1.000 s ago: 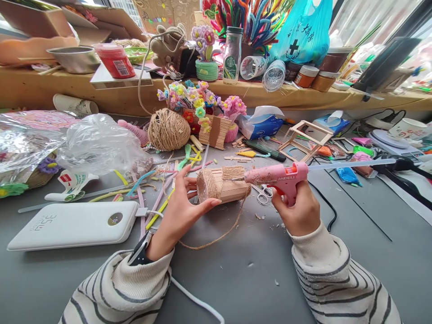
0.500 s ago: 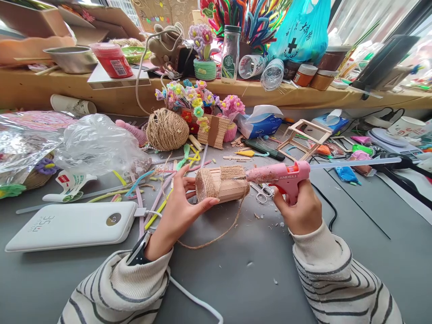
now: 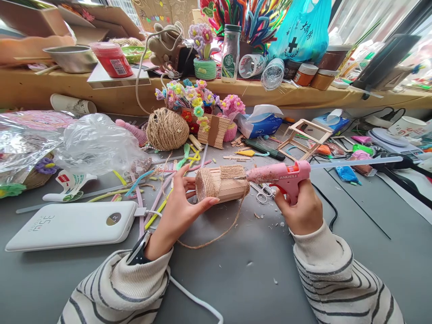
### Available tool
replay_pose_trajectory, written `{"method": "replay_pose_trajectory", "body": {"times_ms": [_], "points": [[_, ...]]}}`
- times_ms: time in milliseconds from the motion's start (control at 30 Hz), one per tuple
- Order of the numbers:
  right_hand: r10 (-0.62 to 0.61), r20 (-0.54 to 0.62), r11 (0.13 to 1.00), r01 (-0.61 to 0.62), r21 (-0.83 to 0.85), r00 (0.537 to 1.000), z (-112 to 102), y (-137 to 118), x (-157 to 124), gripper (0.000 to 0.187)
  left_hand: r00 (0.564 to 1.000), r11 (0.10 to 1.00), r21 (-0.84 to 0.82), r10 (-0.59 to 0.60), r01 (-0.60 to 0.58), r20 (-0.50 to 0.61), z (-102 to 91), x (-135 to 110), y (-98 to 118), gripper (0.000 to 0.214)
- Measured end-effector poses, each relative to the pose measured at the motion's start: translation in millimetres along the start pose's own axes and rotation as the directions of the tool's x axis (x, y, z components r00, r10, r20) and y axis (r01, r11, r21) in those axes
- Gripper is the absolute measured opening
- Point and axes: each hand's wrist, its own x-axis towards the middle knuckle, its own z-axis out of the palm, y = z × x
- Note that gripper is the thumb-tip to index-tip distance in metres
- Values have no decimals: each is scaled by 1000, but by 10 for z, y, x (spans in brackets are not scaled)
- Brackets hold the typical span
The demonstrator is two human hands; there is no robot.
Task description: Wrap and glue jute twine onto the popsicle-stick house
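Note:
A small cylinder of flat wooden sticks [image 3: 232,192], partly wrapped in jute twine, lies on its side in the middle of the table. My left hand [image 3: 184,204] grips its left end between thumb and fingers. In my right hand [image 3: 302,209] is a pink hot glue gun [image 3: 285,176], its nozzle at the right part of the cylinder, by the twine. A clear glue stick [image 3: 354,163] juts from the back of the gun. One loose strand of twine [image 3: 216,237] curves down from the cylinder onto the table.
Small scissors [image 3: 263,193] lie behind the nozzle. A white power bank [image 3: 72,226] with a cable sits at the left. Farther back are a twine ball [image 3: 168,129], a wooden frame [image 3: 305,135], a tissue pack [image 3: 259,122] and pipe-cleaner flowers [image 3: 191,94]. A cluttered shelf [image 3: 202,92] runs behind.
Almost nothing has moved. My right hand and the glue gun have shifted very slightly; the cylinder and my left hand look still.

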Motion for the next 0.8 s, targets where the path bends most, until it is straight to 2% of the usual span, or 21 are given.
{"method": "replay_pose_trajectory", "body": {"times_ms": [233,600,800], "points": [[-37,-21,999,37,-3,999,-29,-12,17,41,1000,1000,0,-2,2,11,-4,-1,3,99],[55,43,998,-54,-27,998,-36,29,11,43,1000,1000,3,8,-8,9,2,7,-10,99],[125,11,991,-124,-46,992,-43,-53,-7,38,1000,1000,12,11,-11,7,-7,0,-11,99]]}}
